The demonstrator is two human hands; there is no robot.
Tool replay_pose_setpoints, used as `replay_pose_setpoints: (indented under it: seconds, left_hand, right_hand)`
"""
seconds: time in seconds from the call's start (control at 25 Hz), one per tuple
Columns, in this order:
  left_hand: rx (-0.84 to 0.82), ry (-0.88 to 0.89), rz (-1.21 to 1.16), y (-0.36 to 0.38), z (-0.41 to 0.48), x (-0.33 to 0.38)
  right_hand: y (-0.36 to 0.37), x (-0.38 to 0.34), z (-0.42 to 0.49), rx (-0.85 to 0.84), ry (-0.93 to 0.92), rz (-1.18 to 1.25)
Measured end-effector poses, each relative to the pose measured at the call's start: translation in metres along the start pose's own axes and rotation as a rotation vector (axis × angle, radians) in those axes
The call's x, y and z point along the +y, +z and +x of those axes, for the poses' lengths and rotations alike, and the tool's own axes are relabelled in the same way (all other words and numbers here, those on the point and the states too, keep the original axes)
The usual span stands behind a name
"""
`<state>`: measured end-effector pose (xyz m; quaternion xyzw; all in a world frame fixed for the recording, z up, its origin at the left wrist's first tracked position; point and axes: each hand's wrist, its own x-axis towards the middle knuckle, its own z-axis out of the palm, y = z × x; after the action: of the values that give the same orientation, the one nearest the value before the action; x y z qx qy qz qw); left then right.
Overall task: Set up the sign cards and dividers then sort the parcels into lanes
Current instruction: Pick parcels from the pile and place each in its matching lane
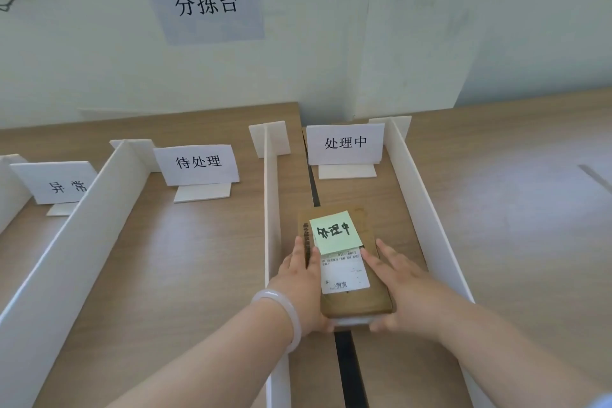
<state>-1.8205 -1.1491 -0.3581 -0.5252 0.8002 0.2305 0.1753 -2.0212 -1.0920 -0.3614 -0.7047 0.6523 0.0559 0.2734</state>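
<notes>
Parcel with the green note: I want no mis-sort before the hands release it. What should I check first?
1. Green note reads the same as the lane's sign card: ok.
2. Parcel lies between the left divider and right divider: ok.
3. Both dividers upright: ok.
4. Parcel resting flat on the table: cannot tell.
5. Left hand and right hand both on the parcel: ok.

Both your bare forearms reached forward to the parcel. Your left hand lay along its left edge and your right hand along its right, fingers straight and flat on its top. Both thumbs pressed its near end, perhaps tucked under; the view was unclear there.
</notes>
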Motion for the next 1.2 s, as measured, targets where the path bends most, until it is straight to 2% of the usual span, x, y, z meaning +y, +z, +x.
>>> replay_pose_setpoints:
  seconds: [0.12, 0.36, 0.52, 0.64, 0.92, 1.2]
  left_hand:
    - [0.056, -0.029, 0.017, -0.013, 0.034, -0.004]
    - [0.131, -0.080, 0.165, -0.048, 0.083, -0.016]
    - [0.171, -0.080, 0.164, -0.056, 0.082, -0.021]
    - [0.262, -0.024, 0.157, -0.060, 0.060, -0.026]
    - [0.429, 0.020, 0.190, -0.057, -0.076, -0.083]
    - [0.537, -0.089, 0.214, -0.013, -0.300, -0.204]
  right_hand:
    - [-0.012, 0.007, 0.038, 0.080, 0.016, -0.071]
    - [-0.038, 0.015, 0.107, 0.118, 0.046, -0.215]
    - [-0.046, 0.009, 0.109, 0.167, 0.069, -0.231]
    - [-0.050, -0.003, 0.085, 0.257, 0.050, -0.244]
    - [-0.055, -0.094, 0.000, 0.323, -0.008, -0.298]
    - [0.003, -0.293, -0.105, 0.320, -0.201, -0.378]
